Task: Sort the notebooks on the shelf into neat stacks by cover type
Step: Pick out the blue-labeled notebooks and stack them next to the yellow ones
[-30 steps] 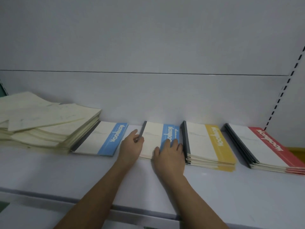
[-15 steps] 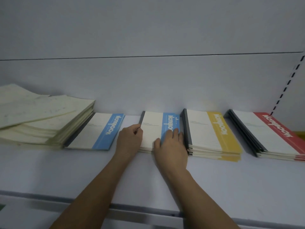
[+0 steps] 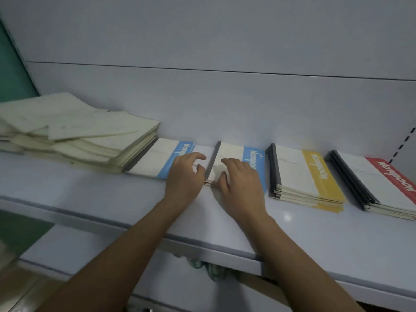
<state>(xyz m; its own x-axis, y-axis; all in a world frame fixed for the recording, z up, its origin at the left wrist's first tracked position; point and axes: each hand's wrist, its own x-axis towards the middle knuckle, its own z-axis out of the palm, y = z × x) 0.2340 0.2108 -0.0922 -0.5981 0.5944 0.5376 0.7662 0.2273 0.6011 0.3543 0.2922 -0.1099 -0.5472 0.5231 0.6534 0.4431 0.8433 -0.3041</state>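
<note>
A short stack of blue-banded notebooks (image 3: 234, 154) lies in the middle of the shelf (image 3: 90, 194). My right hand (image 3: 242, 183) rests flat on its cover, fingers spread. My left hand (image 3: 183, 176) sits just left of the stack's dark spine, fingers loosely curled and holding nothing. A single blue-banded notebook (image 3: 162, 158) lies to the left, partly under my left hand. A yellow-banded stack (image 3: 308, 176) and a red-banded stack (image 3: 378, 183) lie to the right.
A loose, messy pile of plain cream notebooks (image 3: 74, 138) fills the shelf's left end. The grey back panel (image 3: 225, 104) stands right behind the stacks. A slotted upright (image 3: 405, 143) is at the far right. A lower shelf shows below.
My left hand has drawn back from the stack's spine and its fingers have loosened. My right hand has shifted left on the cover. The camera has moved left and downward.
</note>
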